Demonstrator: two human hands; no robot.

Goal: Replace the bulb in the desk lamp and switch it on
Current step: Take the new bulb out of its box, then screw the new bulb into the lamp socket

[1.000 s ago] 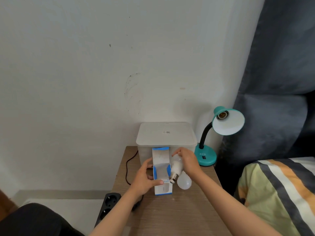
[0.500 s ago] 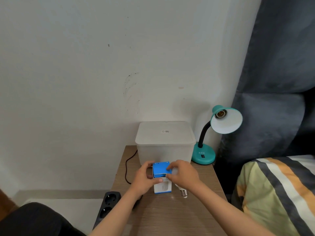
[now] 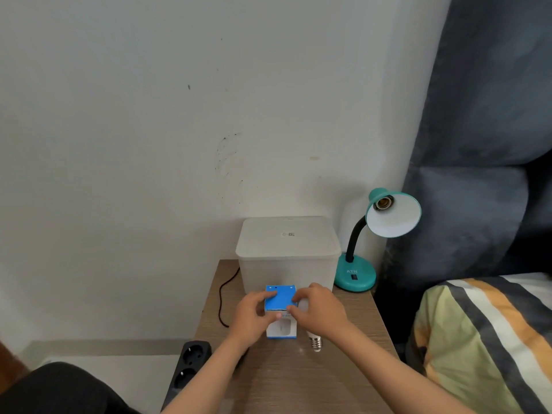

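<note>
A blue and white bulb box (image 3: 280,303) stands upright on the wooden bedside table (image 3: 298,380). My left hand (image 3: 254,316) grips its left side. My right hand (image 3: 318,309) presses its fingers on the blue top flap, which lies down flat. A white bulb (image 3: 315,342) lies under my right palm, its screw base pointing toward me; whether the hand holds it I cannot tell. The teal desk lamp (image 3: 355,277) stands at the back right, its shade tilted toward me with an empty socket (image 3: 383,203).
A white lidded plastic container (image 3: 288,249) sits right behind the box, against the wall. A black cable (image 3: 221,294) runs down the table's left edge to a black power strip (image 3: 191,363) on the floor. A striped blanket (image 3: 484,339) and a dark headboard (image 3: 478,144) are to the right.
One second ago the box flap stood open and my right hand held a bulb at its mouth. The flap is now folded down, with both hands on the box.
</note>
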